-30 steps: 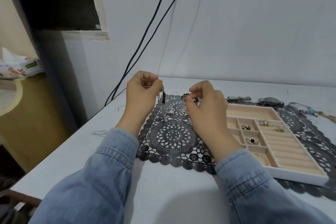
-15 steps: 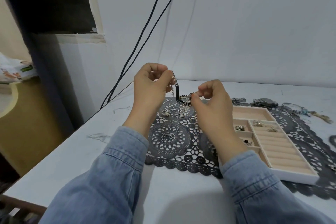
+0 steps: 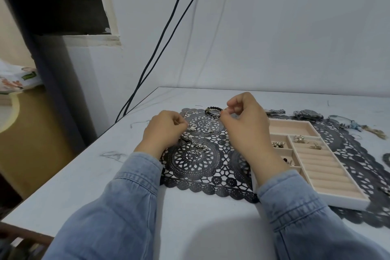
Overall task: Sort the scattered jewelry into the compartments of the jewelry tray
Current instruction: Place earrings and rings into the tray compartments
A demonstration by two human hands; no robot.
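My left hand (image 3: 163,131) is low over the black lace mat (image 3: 196,173), fingers curled. A silver chain bracelet (image 3: 197,145) with a dark strap lies on the mat, one end running under those fingers. My right hand (image 3: 244,126) is raised a little and pinches a thin silver chain (image 3: 213,119) that droops to the mat. A black beaded bracelet (image 3: 213,109), loose rings (image 3: 210,130) and a small silver ornament (image 3: 191,127) lie between my hands. The beige jewelry tray (image 3: 346,200) sits to the right of my right wrist, with small pieces in its near-left compartments.
Behind the tray lie metal watches (image 3: 309,113) and a tangle of blue and tan jewelry (image 3: 356,126). A second lace mat (image 3: 358,167) lies under the tray. Two black cables (image 3: 160,48) run down the wall to the table's far left corner.
Both hands have come down from a raised position. The chain bracelet that hung from my left hand now lies on the mat. My right hand still pinches a thin chain.
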